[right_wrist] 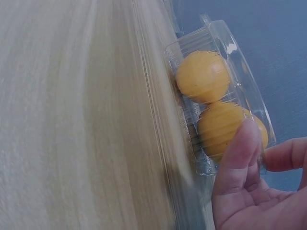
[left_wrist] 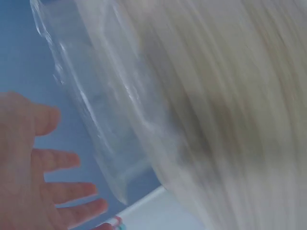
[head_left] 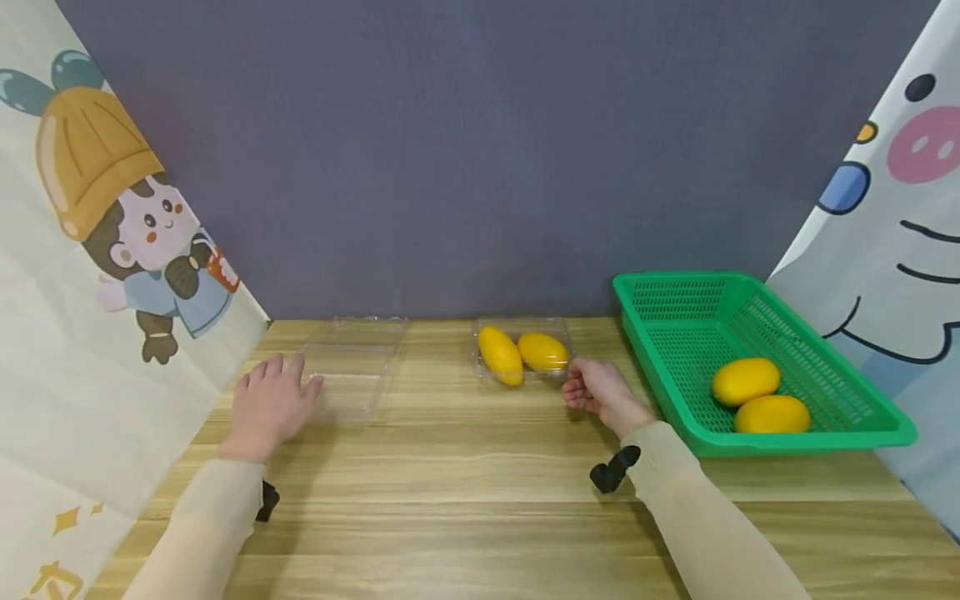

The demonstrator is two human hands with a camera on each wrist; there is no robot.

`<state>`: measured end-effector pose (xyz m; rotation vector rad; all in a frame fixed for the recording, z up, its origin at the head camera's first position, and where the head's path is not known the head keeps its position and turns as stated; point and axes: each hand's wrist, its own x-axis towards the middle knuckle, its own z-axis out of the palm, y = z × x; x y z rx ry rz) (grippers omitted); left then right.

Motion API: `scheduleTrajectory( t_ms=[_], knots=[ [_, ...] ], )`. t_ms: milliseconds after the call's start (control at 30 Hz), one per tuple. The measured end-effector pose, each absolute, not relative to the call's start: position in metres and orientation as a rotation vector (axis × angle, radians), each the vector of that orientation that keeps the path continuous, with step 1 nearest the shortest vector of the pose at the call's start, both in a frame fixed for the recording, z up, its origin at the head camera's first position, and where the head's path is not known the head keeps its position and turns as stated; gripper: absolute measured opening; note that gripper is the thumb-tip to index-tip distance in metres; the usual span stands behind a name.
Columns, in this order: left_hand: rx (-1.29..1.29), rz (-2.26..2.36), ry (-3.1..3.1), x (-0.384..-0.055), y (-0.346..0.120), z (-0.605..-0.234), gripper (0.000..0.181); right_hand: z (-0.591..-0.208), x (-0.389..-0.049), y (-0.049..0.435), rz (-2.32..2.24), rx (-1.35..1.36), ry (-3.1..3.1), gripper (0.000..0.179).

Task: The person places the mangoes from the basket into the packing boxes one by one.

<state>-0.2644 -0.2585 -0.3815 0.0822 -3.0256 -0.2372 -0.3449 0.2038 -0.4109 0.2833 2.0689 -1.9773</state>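
A clear plastic box (head_left: 522, 327) containing two yellow, oval, mango-like fruits (head_left: 500, 356) stands at the back of the table. At its near right corner is my right hand (head_left: 600, 390); the right wrist view shows thumb (right_wrist: 238, 155) and a finger pinching the box's edge. Toward the left, another clear plastic container (head_left: 352, 358) lies opened out with no fruit in it. My left hand (head_left: 272, 404) hovers by that container's left side, fingers spread and holding nothing. The left wrist view is blurred, with the left hand (left_wrist: 29, 167) apart from the clear plastic.
On the right a green perforated basket (head_left: 652, 367) holds two more yellow fruits (head_left: 746, 382). A dark grey partition (head_left: 480, 167) rises behind the wooden table (head_left: 450, 500). Printed cartoon sheets (head_left: 67, 333) hang on both sides.
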Motion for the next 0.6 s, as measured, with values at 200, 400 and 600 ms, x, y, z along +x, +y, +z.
scheduleTrajectory(
  t_ms=[200, 400, 600],
  knots=[
    [0.179, -0.334, -3.046, -0.263, -0.282, -0.386, 0.062, -0.411, -0.346, 0.206, -1.975, 0.283, 2.058, 0.025],
    [0.267, -0.668, -3.043, -0.262, -0.302, -0.387, 0.056, -0.410, -0.346, 0.207, -1.974, 0.282, 2.051, 0.025],
    [0.405, -1.198, -2.913, -0.258, -0.312, -0.388, 0.046, -0.410, -0.345, 0.207, -1.967, 0.271, 2.048, 0.026]
  ],
)
